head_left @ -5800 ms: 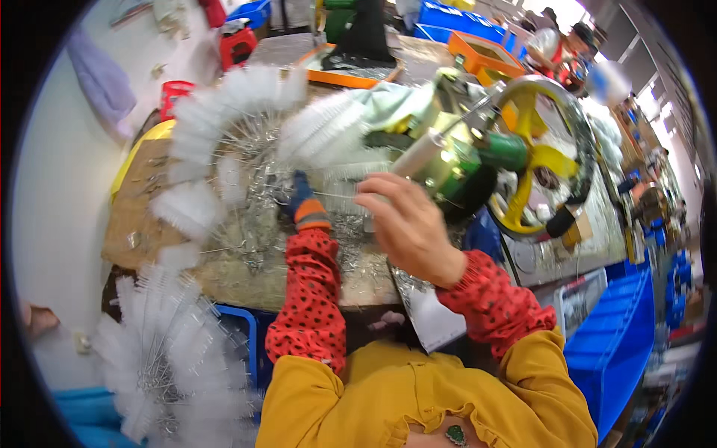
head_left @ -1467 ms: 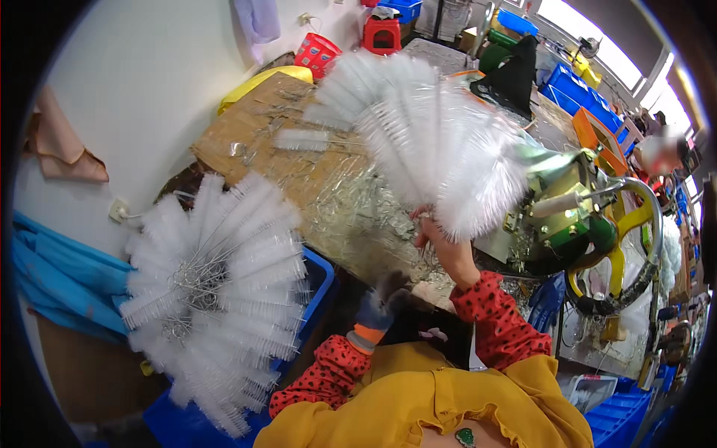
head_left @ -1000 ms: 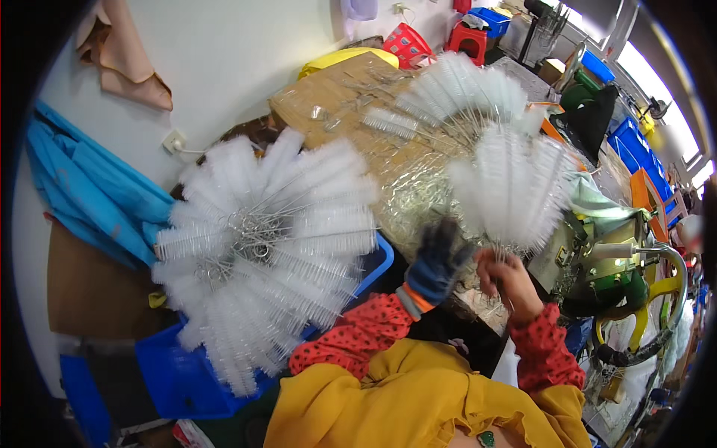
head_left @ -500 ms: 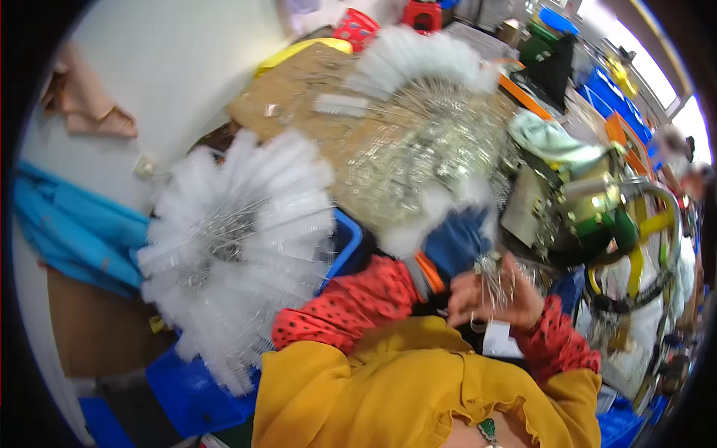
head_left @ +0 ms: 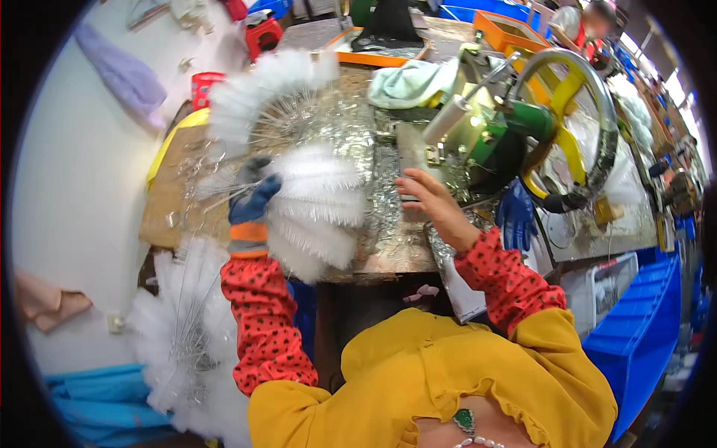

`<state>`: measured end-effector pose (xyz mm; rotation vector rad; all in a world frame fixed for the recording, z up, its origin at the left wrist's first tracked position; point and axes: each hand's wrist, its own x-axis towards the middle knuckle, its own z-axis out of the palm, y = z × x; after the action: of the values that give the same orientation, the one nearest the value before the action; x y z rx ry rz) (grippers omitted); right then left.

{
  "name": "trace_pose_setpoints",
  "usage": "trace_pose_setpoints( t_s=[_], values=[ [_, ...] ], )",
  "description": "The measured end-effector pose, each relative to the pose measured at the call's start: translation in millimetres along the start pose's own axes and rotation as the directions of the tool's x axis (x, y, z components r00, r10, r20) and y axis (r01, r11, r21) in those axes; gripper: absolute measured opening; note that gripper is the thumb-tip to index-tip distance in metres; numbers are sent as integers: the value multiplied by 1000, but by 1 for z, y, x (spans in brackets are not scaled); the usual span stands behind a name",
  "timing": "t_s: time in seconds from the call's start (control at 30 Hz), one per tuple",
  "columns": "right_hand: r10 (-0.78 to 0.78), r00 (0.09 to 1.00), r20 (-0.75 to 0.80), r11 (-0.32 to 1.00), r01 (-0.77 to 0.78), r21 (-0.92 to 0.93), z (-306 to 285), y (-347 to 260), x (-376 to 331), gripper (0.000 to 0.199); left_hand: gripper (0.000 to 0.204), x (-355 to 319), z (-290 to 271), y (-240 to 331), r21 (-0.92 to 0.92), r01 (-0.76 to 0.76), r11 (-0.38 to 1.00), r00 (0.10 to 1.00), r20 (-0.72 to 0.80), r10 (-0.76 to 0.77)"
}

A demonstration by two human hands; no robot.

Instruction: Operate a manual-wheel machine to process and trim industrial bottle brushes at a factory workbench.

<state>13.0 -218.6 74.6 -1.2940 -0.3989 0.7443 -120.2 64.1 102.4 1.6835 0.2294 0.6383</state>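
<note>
My left hand [head_left: 254, 196], in a blue work glove with an orange cuff, is closed round the wire stems of a bunch of white bristle brushes [head_left: 317, 198]. Their bristle ends fan out to the right over the worktable [head_left: 396, 250]. My right hand [head_left: 433, 203] is bare, its fingers apart and holding nothing, between that fan and the hand-wheel machine [head_left: 493, 142]. More white brushes lie in a fanned heap [head_left: 261, 89] farther back on the table. A larger pile of brushes [head_left: 187, 321] stands low on the left, beside my left sleeve.
The machine's big wheel [head_left: 609, 112] with yellow spokes rises at the right. A pale green cloth [head_left: 411, 84] lies next to it. Another blue glove [head_left: 515, 216] hangs below the machine. A blue crate [head_left: 635, 336] stands at the lower right; a person [head_left: 586, 26] is farther back.
My view has swung toward the right. My hands were close together, with the right at a cluster of wire stems; now they are apart, the right emptied and the left holding the brushes out leftward.
</note>
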Motion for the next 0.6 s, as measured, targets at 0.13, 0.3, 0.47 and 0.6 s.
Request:
trace_pose_setpoints(
  t_s=[0.13,0.3,0.47,0.6],
  values=[
    [107,990,97,989,-115,90,-2,1,18,37,47,-17,39,-10,-516,176,838,984,107,-141],
    [85,984,154,983,-108,151,-26,-2,15,34,38,-16,57,-68,-640,348,685,937,245,-247],
    [-21,985,-171,998,9,-70,-45,4,-4,30,31,3,67,-116,-581,337,740,940,246,-235],
    [-664,732,151,275,427,-861,-6,-18,-28,46,26,13,77,-117,-549,323,771,946,213,-244]
  ],
)
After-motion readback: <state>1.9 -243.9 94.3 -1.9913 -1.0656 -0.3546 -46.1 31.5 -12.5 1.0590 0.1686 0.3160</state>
